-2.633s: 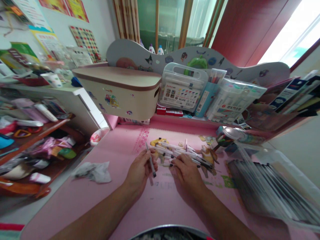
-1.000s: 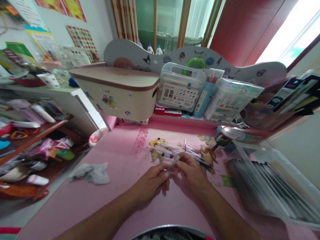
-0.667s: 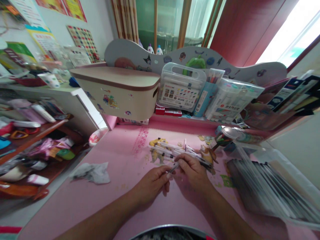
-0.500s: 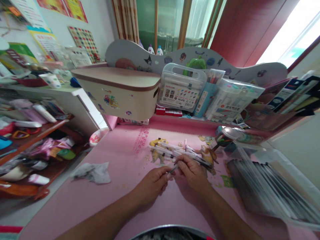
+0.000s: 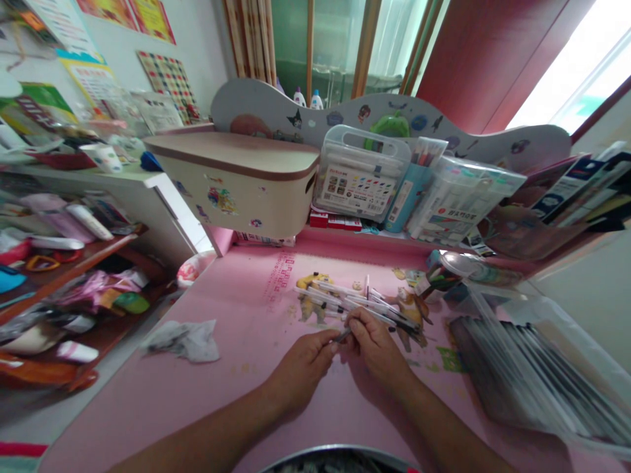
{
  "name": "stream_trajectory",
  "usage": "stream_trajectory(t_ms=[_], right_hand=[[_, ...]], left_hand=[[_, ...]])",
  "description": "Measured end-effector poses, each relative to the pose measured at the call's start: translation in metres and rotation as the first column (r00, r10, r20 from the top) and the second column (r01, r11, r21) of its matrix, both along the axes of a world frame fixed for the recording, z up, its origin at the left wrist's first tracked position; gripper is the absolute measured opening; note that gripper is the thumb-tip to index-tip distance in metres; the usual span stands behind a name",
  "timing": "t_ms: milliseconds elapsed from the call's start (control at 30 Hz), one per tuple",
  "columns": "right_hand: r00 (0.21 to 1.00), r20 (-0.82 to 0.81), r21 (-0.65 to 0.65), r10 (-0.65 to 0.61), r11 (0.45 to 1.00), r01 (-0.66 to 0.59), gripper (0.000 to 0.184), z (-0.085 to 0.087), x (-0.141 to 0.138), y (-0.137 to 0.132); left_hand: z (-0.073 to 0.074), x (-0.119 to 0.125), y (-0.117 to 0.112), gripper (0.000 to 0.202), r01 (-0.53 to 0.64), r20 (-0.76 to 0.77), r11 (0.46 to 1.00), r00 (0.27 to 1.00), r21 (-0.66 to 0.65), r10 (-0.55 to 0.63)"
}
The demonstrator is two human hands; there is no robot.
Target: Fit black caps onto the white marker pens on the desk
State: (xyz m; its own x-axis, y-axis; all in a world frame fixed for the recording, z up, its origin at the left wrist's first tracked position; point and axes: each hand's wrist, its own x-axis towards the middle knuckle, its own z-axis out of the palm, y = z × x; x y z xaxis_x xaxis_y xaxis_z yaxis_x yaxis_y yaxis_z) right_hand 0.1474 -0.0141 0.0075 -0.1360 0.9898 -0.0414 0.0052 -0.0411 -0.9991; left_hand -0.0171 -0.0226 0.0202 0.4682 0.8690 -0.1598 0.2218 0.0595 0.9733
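Both my hands meet over the pink desk (image 5: 236,394) and hold one thin grey pen (image 5: 344,335) between them. My left hand (image 5: 300,368) pinches the pen's near end with closed fingers. My right hand (image 5: 377,348) grips its far end, fingers curled. Just beyond the hands lies a loose pile of several white pens (image 5: 355,302) on a cartoon sticker.
A crumpled grey tissue (image 5: 182,339) lies at the left. A clear open case with rows of pens (image 5: 532,381) sits at the right. A cream lidded box (image 5: 236,180), marker cases (image 5: 362,174) and a cup (image 5: 446,269) stand at the back. Cluttered shelves (image 5: 59,263) fill the left.
Earlier my left hand held the pen alone while the right lay on the pile. Both hands then came together on the pen and have lowered slightly toward the desk.
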Motion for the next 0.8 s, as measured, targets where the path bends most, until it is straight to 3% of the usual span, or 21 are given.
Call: stream_trajectory(t_ms=[100,200,400,567,667,800], right_hand=[[0.999,-0.046,-0.013,0.004,1.000,-0.005,0.022,-0.001,-0.001,0.000],[1.000,0.016,-0.003,0.017,1.000,-0.017,0.022,0.003,0.002,0.001],[0.997,0.073,-0.027,0.015,1.000,-0.014,0.013,0.019,0.015,0.004],[0.991,-0.078,-0.055,-0.111,0.993,0.107,0.018,0.032,0.028,0.010],[0.983,-0.166,-0.039,-0.083,0.996,0.077,0.018,0.037,0.032,0.010],[0.988,-0.114,0.111,-0.102,0.987,0.115,0.018,0.050,0.042,0.007]], left_hand=[[0.000,0.000,0.000,0.034,-0.006,0.003,1.000,1.000,0.021,0.006],[-0.001,0.001,0.000,0.032,-0.020,0.020,1.000,1.000,0.024,0.019],[-0.008,-0.001,0.002,0.027,-0.058,0.149,0.986,0.985,-0.159,0.082],[-0.016,-0.006,0.008,0.032,-0.186,0.230,0.935,0.938,-0.301,0.260],[-0.018,-0.005,0.009,0.031,-0.154,0.289,0.916,0.918,-0.370,0.271],[-0.016,-0.001,0.006,0.029,-0.082,0.350,0.920,0.909,-0.384,0.227]])
